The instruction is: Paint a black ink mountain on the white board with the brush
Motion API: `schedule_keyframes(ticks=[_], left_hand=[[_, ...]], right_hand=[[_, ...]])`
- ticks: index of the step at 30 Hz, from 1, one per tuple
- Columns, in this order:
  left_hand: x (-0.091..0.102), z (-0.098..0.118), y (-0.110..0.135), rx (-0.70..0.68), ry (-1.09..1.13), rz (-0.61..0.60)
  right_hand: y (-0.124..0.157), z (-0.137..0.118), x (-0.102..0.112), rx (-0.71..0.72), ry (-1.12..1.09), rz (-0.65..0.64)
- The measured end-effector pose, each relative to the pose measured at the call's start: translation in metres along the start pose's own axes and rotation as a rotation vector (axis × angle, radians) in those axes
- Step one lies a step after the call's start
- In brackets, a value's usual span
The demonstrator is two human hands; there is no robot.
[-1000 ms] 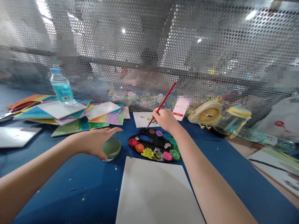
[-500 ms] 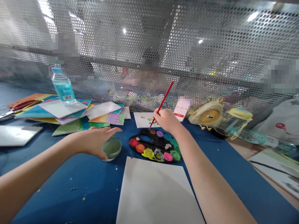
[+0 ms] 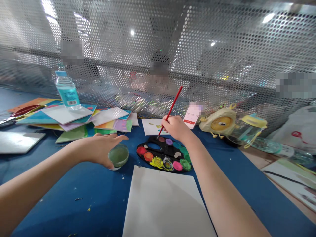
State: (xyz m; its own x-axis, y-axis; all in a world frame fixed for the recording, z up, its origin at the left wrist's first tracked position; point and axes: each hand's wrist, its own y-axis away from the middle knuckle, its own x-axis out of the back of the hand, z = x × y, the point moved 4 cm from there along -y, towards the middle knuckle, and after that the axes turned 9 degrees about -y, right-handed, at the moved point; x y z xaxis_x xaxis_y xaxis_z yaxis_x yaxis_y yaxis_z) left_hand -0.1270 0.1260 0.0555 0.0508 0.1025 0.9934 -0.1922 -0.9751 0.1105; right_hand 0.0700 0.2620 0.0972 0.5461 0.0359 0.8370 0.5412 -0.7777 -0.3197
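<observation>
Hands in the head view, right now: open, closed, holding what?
Left hand: open, curved beside the cup; whether it touches cannot be told.
Right hand: closed, holding the red paintbrush, tip at the black palette.

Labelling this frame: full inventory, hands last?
table: 1, blue, foreground
mesh: 1, grey, background
people: several, blurred, behind mesh
palette: 1, black, centre
paintbrush: 1, red, over palette
sheet: 1, white, bottom centre
cup: 1, greenish, beside palette
card: 1, white, beyond palette
phone: 1, pinkish, beyond palette
card stack: 1, multicoloured, left
upright bottle: 1, clear, on card stack
scissors: 1, red-handled, left
board: 1, white, left edge
toy: 1, yellow, back right
tumbler: 1, yellow-lidded, beside toy
lying bottle: 1, clear, right
bag: 1, white, far right
painting: 1, whitish, right edge
left hand: 1, bare, beside cup
right hand: 1, bare, holding paintbrush
</observation>
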Motion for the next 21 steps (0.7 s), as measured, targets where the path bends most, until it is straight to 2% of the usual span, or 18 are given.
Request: schedule_keyframes(ticks=[10, 21], left_hand=[[0.001, 0.001, 0.002, -0.026, -0.020, 0.037], [-0.002, 0.000, 0.002, -0.018, -0.039, -0.004]], right_hand=[[-0.001, 0.005, -0.001, -0.005, 0.019, -0.006], [0.002, -0.006, 0.002, 0.063, 0.093, -0.019]])
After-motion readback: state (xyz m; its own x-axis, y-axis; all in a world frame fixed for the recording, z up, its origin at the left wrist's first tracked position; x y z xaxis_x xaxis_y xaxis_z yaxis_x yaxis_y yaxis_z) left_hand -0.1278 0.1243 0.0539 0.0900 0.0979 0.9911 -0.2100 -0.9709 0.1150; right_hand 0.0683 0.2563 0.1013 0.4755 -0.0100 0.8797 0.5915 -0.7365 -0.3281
